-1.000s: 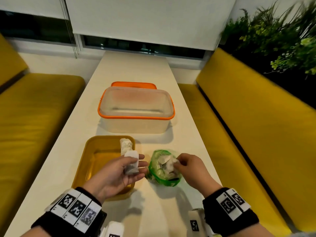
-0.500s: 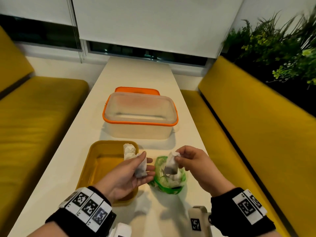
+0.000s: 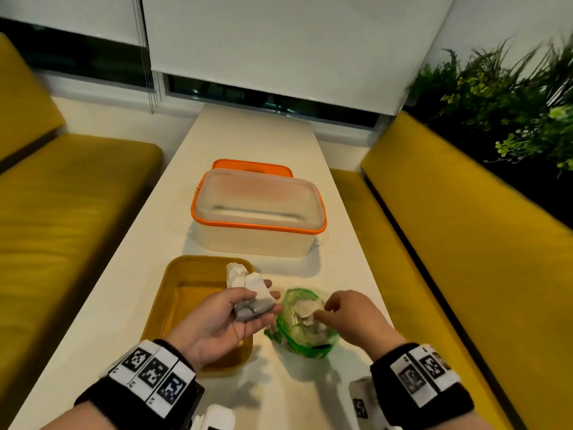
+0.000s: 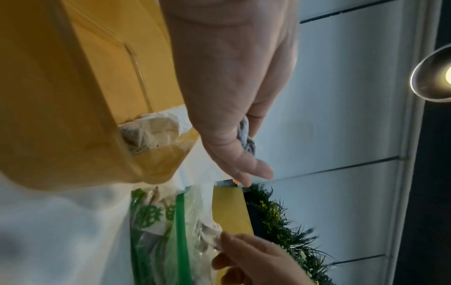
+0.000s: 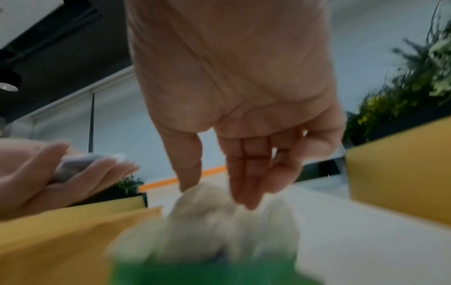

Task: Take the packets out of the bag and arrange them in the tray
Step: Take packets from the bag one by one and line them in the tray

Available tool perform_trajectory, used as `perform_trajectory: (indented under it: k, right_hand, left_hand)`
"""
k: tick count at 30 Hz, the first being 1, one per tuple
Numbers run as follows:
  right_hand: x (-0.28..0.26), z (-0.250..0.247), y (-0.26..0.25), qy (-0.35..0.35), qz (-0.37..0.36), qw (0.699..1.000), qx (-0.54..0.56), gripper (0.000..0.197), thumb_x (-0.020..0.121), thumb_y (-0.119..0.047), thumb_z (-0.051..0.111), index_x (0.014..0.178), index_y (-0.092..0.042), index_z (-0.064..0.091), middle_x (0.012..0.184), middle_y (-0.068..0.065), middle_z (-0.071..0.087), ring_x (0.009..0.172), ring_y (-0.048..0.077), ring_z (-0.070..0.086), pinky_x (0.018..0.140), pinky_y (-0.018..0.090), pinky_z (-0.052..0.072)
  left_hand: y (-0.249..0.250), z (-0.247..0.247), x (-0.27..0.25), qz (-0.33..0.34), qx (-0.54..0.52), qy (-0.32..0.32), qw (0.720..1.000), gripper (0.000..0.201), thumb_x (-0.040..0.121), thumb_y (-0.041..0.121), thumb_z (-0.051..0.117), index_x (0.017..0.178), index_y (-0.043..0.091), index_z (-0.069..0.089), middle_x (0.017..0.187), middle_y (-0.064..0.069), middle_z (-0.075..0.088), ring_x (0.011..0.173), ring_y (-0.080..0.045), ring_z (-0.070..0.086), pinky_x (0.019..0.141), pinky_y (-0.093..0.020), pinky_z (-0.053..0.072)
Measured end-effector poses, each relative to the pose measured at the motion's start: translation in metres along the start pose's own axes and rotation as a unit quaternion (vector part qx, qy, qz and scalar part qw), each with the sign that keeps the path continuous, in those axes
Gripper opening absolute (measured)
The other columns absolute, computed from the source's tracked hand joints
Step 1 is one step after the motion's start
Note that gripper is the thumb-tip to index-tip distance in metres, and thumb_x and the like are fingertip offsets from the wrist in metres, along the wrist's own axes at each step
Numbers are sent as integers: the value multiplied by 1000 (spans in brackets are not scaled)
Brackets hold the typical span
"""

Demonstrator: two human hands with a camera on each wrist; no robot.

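A clear bag (image 3: 310, 346) with a green zip rim stands open on the white table, with white packets (image 3: 305, 308) inside. My right hand (image 3: 322, 310) reaches into its mouth; thumb and fingertips pinch the top of one packet (image 5: 207, 198). My left hand (image 3: 263, 296) is palm up over the right edge of the yellow tray (image 3: 173, 274) and holds a few grey-white packets (image 3: 252, 301) under its thumb. One more packet (image 3: 235, 273) lies in the tray's far right corner. The right wrist view is blurred.
A clear tub with an orange rim (image 3: 257, 231) stands just behind the tray, its orange lid (image 3: 252, 164) behind it. Yellow benches (image 3: 77, 197) flank the narrow table. Plants (image 3: 511, 97) stand at the right.
The right hand lifted a packet out of the bag, passed it to the left hand, and has dropped back into the bag. The left hand now holds more than before.
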State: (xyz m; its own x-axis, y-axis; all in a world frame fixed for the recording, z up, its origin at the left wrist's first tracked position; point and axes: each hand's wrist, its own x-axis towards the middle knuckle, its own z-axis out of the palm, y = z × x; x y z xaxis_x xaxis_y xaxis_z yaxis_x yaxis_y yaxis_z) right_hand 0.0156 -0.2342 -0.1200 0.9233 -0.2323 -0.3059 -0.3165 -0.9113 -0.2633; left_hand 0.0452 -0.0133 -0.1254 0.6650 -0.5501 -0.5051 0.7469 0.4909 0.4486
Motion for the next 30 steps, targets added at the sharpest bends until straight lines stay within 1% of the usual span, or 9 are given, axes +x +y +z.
perform_trajectory:
  k: [3,6,9,12,16,19,24,27,30]
  right_hand:
    - [-4,20,-5,17,2,1000,4,31,83,-54,53,77,-24,58,77,-4,60,77,19,58,67,29,44]
    - [-5,28,2,48,11,995,86,26,88,-35,54,67,-20,53,68,-3,56,72,20,57,62,28,41]
    - [-4,24,9,42,13,981,187,17,84,-17,59,68,-12,54,66,4,50,62,16,44,55,26,35]
    - [-6,19,11,42,23,966,253,13,83,-10,60,71,-6,56,68,5,50,62,15,42,55,24,34]
    - [-14,7,13,82,25,948,307,8,84,-9,60,78,-10,65,71,6,65,65,17,53,60,30,42]
    - [-22,-6,4,85,5,924,374,15,86,-5,58,77,-14,66,65,-1,65,60,13,52,57,25,41]
    - [-36,-19,-31,18,-53,872,486,8,89,-4,59,89,-8,66,64,2,63,53,8,51,53,22,39]
    - [-46,-25,-49,-21,-105,885,454,16,90,-2,55,86,-12,67,66,2,60,54,4,50,50,16,40]
    - [-50,-37,-58,-34,-190,939,285,27,93,-5,49,85,-22,69,84,4,64,68,5,50,61,11,39]
  left_hand:
    - [1,-1,-2,-4,-26,-4,1000,37,91,2,43,128,2,49,113,-31,63,89,-40,68,55,-38,60]
    - [3,-4,-3,5,-12,-4,1000,37,90,4,50,127,0,49,113,-33,62,89,-37,68,55,-35,60]
    - [4,-9,-3,36,7,-6,999,47,81,6,57,128,1,53,106,-24,66,84,-29,67,52,-24,57]
    - [3,-11,-1,54,11,-5,998,43,87,1,52,130,1,52,102,-21,68,82,-24,65,49,-21,54]
    - [4,-10,-1,51,5,-21,998,36,93,-3,42,127,4,53,109,-25,67,95,-38,68,60,-32,61]
    - [5,-7,-2,51,-12,-30,998,36,92,-3,40,124,6,54,113,-25,66,108,-42,61,73,-40,57]
    - [-1,1,1,28,-24,-12,999,27,95,10,44,119,3,55,106,-26,67,101,-39,63,70,-44,57]
    - [-3,2,3,27,40,13,999,24,96,17,46,112,4,59,96,-20,71,79,-30,69,59,-36,60]
    - [-4,1,2,26,97,30,994,21,96,16,48,109,4,59,92,-18,72,77,-29,71,58,-38,60]
